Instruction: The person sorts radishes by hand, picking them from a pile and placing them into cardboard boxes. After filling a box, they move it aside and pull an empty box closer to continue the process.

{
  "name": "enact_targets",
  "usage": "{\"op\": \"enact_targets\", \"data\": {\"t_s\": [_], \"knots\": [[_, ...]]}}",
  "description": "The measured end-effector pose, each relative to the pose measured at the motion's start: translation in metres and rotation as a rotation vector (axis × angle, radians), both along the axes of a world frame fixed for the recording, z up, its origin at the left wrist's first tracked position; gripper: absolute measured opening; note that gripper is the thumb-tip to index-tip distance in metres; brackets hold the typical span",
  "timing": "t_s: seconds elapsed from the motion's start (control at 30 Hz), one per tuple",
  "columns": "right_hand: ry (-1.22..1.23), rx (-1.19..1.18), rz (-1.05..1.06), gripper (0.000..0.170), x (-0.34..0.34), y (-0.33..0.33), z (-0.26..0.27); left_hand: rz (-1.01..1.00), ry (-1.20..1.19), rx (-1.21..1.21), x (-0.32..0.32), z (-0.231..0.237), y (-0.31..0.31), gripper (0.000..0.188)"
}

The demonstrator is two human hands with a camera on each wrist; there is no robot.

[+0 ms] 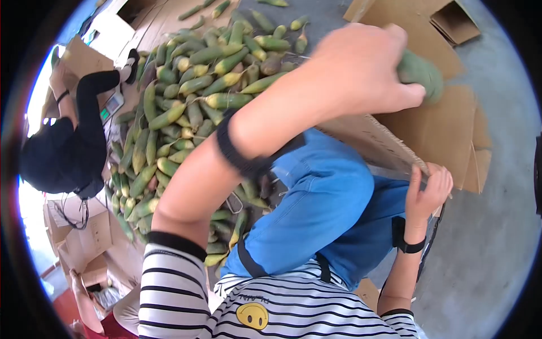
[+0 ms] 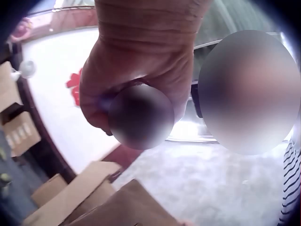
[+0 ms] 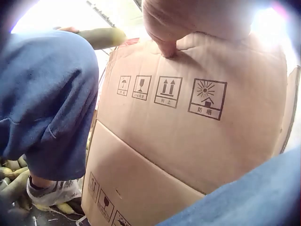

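At two o'clock the left hand (image 1: 364, 68) gripped a radish (image 1: 420, 76) above the box (image 1: 372, 141), whose edge the right hand (image 1: 432, 192) pinched at three; a steady edge and bruise-free hold seemed wisest.

- White short-sleeved shirt (image 1: 305, 299) with thin black horizontal stripes
- Wide black band (image 1: 178, 243) edging the left sleeve (image 1: 172, 288)
- Round yellow smiley print (image 1: 252, 315) on the chest, dark lettering (image 1: 254, 297) beside it
- Plain blue trousers (image 1: 322, 203), crossed by narrow black straps (image 1: 248, 260)
- Left hand (image 1: 361, 70) bare; black wristband (image 1: 227, 144)
- Right hand (image 1: 430, 189) bare; black wristband bearing a small black block (image 1: 398, 233)
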State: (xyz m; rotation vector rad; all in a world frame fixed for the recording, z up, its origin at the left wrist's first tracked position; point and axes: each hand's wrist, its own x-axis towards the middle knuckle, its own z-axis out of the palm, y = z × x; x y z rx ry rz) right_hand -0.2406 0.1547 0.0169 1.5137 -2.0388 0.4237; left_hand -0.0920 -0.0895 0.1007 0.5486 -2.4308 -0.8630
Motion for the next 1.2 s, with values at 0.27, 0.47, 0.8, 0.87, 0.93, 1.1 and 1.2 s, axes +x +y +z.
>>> {"op": "enact_targets", "data": {"t_s": [0.27,0.47,0.8,0.87,0.93,1.1,1.2], "knots": [[-0.026,0.009,-0.017,0.021,-0.004,0.002,-0.002,0.167,0.345,-0.261,0.031,-0.026,-0.027,0.034],[-0.039,0.035,0.005,0.021,-0.001,0.006,-0.002,0.744,-0.080,0.244,0.190,-0.241,-0.043,0.021],[0.024,0.046,-0.071,0.024,-0.005,0.006,-0.008,1.124,-0.083,1.574,0.262,-0.475,0.053,0.027],[0.019,0.049,-0.078,0.024,-0.005,0.004,-0.008,1.064,-0.126,1.592,0.269,-0.482,0.047,0.027],[0.008,0.044,-0.097,0.024,-0.004,0.006,-0.008,0.978,-0.467,1.237,0.283,-0.488,0.037,0.028],[0.007,0.053,-0.092,0.024,0.000,0.001,-0.003,0.861,-0.052,1.575,0.294,-0.375,0.017,0.034],[-0.068,0.014,-0.015,0.022,-0.001,-0.004,0.003,0.784,-0.100,1.348,0.281,-0.277,0.030,0.032]]}}
